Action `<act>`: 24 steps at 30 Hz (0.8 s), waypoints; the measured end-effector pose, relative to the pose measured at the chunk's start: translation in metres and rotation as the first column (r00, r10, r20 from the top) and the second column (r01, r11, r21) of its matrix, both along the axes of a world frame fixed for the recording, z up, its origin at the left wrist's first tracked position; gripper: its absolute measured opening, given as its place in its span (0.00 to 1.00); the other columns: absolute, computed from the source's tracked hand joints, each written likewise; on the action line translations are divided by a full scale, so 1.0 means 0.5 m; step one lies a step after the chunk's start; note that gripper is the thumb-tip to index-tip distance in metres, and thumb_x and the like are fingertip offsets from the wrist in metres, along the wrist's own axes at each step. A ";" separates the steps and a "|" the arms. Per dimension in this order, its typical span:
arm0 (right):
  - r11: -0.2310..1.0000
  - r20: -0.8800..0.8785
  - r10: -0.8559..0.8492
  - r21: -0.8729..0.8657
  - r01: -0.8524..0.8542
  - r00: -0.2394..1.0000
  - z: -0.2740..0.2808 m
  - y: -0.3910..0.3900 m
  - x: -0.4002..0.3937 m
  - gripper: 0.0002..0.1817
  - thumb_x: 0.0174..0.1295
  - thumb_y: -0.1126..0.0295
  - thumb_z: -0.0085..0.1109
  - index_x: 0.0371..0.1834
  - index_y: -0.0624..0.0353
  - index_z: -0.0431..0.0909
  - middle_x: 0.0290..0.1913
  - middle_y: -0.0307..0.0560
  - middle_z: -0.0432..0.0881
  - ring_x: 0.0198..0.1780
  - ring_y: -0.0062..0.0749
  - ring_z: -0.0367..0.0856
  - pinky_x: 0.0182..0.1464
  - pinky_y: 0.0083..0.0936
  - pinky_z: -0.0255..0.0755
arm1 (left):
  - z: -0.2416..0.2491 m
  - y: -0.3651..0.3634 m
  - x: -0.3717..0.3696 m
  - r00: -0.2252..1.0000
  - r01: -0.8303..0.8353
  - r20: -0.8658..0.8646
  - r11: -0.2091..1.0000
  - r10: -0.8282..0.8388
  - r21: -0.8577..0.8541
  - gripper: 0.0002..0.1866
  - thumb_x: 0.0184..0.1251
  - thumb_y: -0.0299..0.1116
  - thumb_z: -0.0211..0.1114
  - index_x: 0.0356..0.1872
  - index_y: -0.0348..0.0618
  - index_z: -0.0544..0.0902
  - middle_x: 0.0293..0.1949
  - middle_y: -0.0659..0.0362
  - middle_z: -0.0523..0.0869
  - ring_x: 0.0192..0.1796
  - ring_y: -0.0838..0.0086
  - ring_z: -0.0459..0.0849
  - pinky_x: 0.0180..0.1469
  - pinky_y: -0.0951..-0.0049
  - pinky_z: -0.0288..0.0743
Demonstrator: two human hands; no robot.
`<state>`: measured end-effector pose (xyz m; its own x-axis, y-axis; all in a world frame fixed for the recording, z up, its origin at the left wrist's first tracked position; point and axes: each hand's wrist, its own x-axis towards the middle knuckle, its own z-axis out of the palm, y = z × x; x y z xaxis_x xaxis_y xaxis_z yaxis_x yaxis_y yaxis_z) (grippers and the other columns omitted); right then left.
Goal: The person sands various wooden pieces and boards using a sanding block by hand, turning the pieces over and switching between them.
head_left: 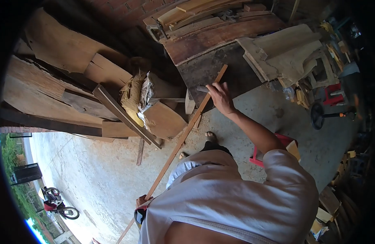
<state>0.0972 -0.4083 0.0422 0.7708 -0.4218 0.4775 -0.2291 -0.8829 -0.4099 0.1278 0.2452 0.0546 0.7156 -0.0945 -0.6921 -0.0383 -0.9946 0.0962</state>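
A long, thin wooden strip [175, 149] runs diagonally from the dark work surface [187, 75] down past my body to the lower left. My right hand [221, 96] is closed round a small dark tool [202, 88] at the strip's upper part, near its far end. Lower down, beside my shirt, my left hand [142, 201] has its fingers wrapped round the strip. The shirt and a dark item hide part of this hand.
Curved wooden boards [57, 93] and a yellowish sack [132, 97] lie at the left. Cut boards [285, 49] cover the bench's right side. A red stool [256, 158] stands near my right arm. A motorbike [59, 203] is outside.
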 end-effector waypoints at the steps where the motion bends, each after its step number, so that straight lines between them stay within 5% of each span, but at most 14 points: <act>1: 1.000 -0.002 0.003 0.001 -0.003 1.000 0.001 -0.010 -0.001 0.16 0.62 0.73 0.64 0.53 0.53 0.79 0.46 0.44 0.76 0.44 0.48 0.71 0.51 0.43 0.66 | 0.006 -0.002 -0.008 1.000 -0.010 0.018 1.000 0.010 0.008 0.16 0.55 0.49 0.75 0.31 0.46 0.89 0.25 0.51 0.88 0.29 0.61 0.89 0.35 0.61 0.78; 3: 1.000 -0.007 0.004 -0.016 -0.004 1.000 0.003 -0.066 -0.002 0.16 0.65 0.75 0.60 0.56 0.58 0.78 0.45 0.48 0.77 0.42 0.50 0.70 0.48 0.43 0.66 | 0.021 -0.009 -0.029 0.998 -0.029 0.056 0.999 0.028 0.019 0.17 0.55 0.50 0.75 0.32 0.46 0.89 0.25 0.51 0.88 0.30 0.61 0.89 0.35 0.61 0.78; 5: 0.958 0.061 -0.258 -0.110 0.263 0.964 -0.033 -0.186 0.025 0.13 0.68 0.71 0.56 0.53 0.58 0.80 0.44 0.48 0.76 0.45 0.49 0.74 0.49 0.43 0.65 | 0.057 -0.019 -0.061 0.995 -0.047 0.094 0.998 0.044 0.035 0.17 0.55 0.50 0.75 0.32 0.47 0.89 0.25 0.51 0.88 0.30 0.61 0.89 0.36 0.61 0.79; 8: 0.830 -0.128 -0.557 -0.116 0.545 0.821 -0.060 -0.285 0.040 0.14 0.66 0.64 0.59 0.53 0.54 0.79 0.44 0.50 0.76 0.48 0.50 0.76 0.55 0.46 0.67 | 0.106 -0.039 -0.063 0.982 -0.062 0.184 0.997 0.053 0.042 0.17 0.55 0.51 0.75 0.32 0.48 0.89 0.26 0.51 0.88 0.30 0.61 0.89 0.36 0.61 0.79; 13: 0.793 -0.273 -0.606 -0.139 0.593 0.747 -0.067 -0.213 -0.035 0.27 0.67 0.60 0.59 0.70 0.42 0.68 0.65 0.46 0.67 0.62 0.52 0.68 0.60 0.50 0.67 | 0.110 -0.012 -0.018 0.946 -0.127 0.298 0.992 0.125 -0.011 0.18 0.54 0.54 0.75 0.31 0.50 0.89 0.26 0.51 0.87 0.32 0.59 0.89 0.38 0.59 0.79; 16: 0.813 -0.231 -0.583 -0.174 0.556 0.779 -0.080 -0.122 -0.056 0.31 0.68 0.58 0.58 0.74 0.38 0.63 0.70 0.45 0.62 0.68 0.52 0.63 0.61 0.53 0.65 | 0.214 -0.093 0.022 0.841 -0.094 0.526 0.992 0.127 -0.089 0.18 0.57 0.50 0.74 0.28 0.45 0.86 0.23 0.51 0.86 0.29 0.56 0.87 0.34 0.59 0.76; 18: 0.837 -0.195 -0.546 -0.177 0.518 0.815 -0.088 -0.059 -0.060 0.31 0.68 0.58 0.58 0.75 0.37 0.62 0.71 0.44 0.61 0.69 0.52 0.62 0.62 0.54 0.64 | 0.287 -0.114 0.073 0.798 -0.049 0.571 0.965 0.192 -0.256 0.19 0.61 0.47 0.73 0.25 0.40 0.81 0.17 0.56 0.80 0.20 0.64 0.78 0.27 0.63 0.69; 21: 0.871 -0.181 -0.486 -0.180 0.457 0.855 -0.077 0.046 -0.041 0.31 0.68 0.60 0.59 0.75 0.38 0.63 0.71 0.43 0.61 0.71 0.48 0.59 0.65 0.52 0.59 | 0.400 -0.149 0.147 0.765 -0.033 0.422 0.684 0.487 -0.729 0.19 0.68 0.40 0.70 0.22 0.44 0.74 0.17 0.69 0.68 0.22 0.85 0.61 0.23 0.75 0.54; 22: 0.888 -0.180 -0.453 -0.179 0.424 0.873 -0.082 0.064 -0.036 0.31 0.68 0.60 0.59 0.75 0.38 0.63 0.71 0.43 0.61 0.71 0.48 0.59 0.65 0.52 0.59 | 0.434 -0.149 0.172 0.718 -0.027 0.461 0.683 0.521 -0.730 0.18 0.69 0.38 0.69 0.21 0.46 0.73 0.17 0.68 0.68 0.21 0.86 0.62 0.24 0.76 0.53; 24: 0.899 -0.179 -0.423 -0.202 0.388 0.888 -0.093 0.092 -0.029 0.30 0.69 0.60 0.58 0.75 0.38 0.63 0.71 0.43 0.60 0.72 0.48 0.59 0.66 0.52 0.58 | 0.506 -0.155 0.216 0.670 -0.046 0.306 0.449 0.676 -0.892 0.17 0.70 0.38 0.67 0.22 0.47 0.73 0.17 0.69 0.68 0.20 0.85 0.63 0.24 0.76 0.55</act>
<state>0.0828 -0.3622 -0.0042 0.6390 -0.6528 0.4069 -0.6468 -0.7422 -0.1751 0.2356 0.1678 0.3075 0.9966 0.0372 0.0732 -0.0512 -0.4160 0.9079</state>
